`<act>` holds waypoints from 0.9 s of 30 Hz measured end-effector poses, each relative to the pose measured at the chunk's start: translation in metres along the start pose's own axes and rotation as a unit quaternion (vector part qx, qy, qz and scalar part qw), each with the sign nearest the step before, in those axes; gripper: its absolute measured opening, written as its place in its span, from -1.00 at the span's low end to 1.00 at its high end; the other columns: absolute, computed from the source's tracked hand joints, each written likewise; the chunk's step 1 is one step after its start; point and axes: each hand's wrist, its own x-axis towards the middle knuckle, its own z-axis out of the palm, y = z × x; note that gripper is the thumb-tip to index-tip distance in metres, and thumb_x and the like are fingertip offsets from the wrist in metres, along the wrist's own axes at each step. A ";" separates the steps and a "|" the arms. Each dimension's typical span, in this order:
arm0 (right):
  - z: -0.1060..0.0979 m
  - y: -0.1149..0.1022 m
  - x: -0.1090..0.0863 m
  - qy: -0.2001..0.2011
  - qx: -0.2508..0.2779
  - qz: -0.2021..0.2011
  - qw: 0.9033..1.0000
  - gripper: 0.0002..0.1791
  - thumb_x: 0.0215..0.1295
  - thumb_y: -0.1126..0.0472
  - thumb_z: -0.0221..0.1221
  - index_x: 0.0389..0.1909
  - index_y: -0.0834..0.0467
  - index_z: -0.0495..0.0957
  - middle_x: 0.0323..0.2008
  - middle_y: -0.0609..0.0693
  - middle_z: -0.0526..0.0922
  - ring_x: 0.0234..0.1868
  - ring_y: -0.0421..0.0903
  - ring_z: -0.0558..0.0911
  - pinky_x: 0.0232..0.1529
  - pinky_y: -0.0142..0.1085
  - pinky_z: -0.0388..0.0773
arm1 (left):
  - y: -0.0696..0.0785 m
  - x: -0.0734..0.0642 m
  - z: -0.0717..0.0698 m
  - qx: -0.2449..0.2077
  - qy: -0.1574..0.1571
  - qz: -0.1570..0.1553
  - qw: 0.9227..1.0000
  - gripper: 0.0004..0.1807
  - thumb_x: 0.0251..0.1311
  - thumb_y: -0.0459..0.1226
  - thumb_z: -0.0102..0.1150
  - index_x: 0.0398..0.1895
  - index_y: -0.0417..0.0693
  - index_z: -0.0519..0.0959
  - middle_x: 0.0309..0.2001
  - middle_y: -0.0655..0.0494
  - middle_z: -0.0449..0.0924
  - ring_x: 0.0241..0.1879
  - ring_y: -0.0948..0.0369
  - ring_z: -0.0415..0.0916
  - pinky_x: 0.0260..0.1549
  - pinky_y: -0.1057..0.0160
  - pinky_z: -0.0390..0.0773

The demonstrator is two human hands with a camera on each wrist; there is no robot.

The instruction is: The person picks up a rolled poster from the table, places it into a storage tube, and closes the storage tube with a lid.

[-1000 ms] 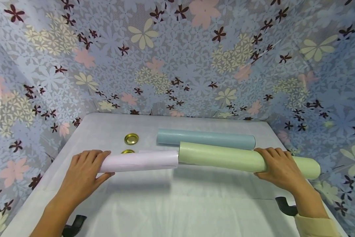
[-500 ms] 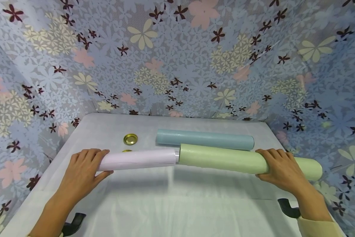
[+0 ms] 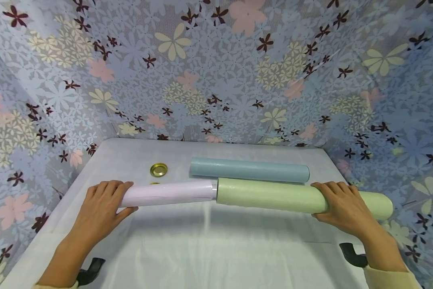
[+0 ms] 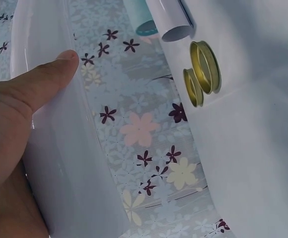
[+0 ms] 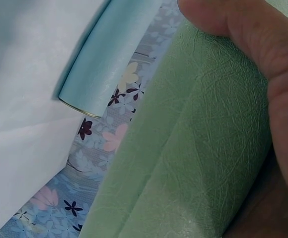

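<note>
My left hand [image 3: 102, 206] grips the left part of a pale white roll [image 3: 169, 193] with a glossy clear outer film [image 4: 67, 163]. In my right hand [image 3: 341, 204] is a light green cardboard tube [image 3: 270, 195], gripped nearer its right end; its textured side [image 5: 183, 148] fills much of the right wrist view. Both are held roughly level above the table, end to end. A short clear end of the film [image 3: 214, 190] meets the green tube's open left mouth and seems to reach just inside it. How deep it reaches is hidden.
Behind the green tube lies a blue tube [image 3: 249, 168]. Beside it in the left wrist view is another white tube [image 4: 171, 20]. Two gold lids, a larger lid [image 4: 206, 67] and a smaller lid [image 4: 193, 88], are on the white-covered table [image 3: 216, 249]. Floral cloth [image 3: 209, 72] hangs behind.
The white roll's end first drew left from the green mouth, baring clear film between them. Since half a second ago the green tube has shifted slightly left, narrowing that gap.
</note>
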 end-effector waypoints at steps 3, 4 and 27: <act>-0.001 -0.001 0.000 -0.001 0.000 -0.001 1.000 -0.07 -0.44 -0.05 0.52 0.12 0.06 0.42 -0.12 0.14 0.59 -0.07 0.19 0.48 -0.12 0.13 0.30 | 0.000 0.000 0.001 0.004 -0.001 -0.002 1.000 -0.22 -0.22 0.02 0.46 0.12 -0.08 0.42 -0.07 -0.12 0.52 -0.05 -0.10 0.38 -0.09 -0.11 0.32; -0.001 -0.001 0.000 -0.002 0.000 -0.001 1.000 -0.07 -0.44 -0.05 0.52 0.12 0.06 0.42 -0.11 0.14 0.59 -0.07 0.19 0.48 -0.11 0.13 0.30 | 0.001 0.001 0.002 0.004 -0.001 -0.003 1.000 -0.21 -0.25 -0.01 0.48 0.12 -0.08 0.42 -0.08 -0.12 0.52 -0.05 -0.10 0.38 -0.09 -0.11 0.32; -0.003 -0.007 0.004 -0.010 0.002 -0.011 1.000 -0.08 -0.43 -0.05 0.52 0.12 0.07 0.42 -0.10 0.12 0.59 -0.07 0.17 0.48 -0.12 0.11 0.31 | 0.008 0.003 0.006 0.004 -0.028 -0.005 1.000 -0.22 -0.21 0.01 0.47 0.14 -0.06 0.41 -0.08 -0.09 0.51 -0.03 -0.09 0.38 -0.03 -0.13 0.32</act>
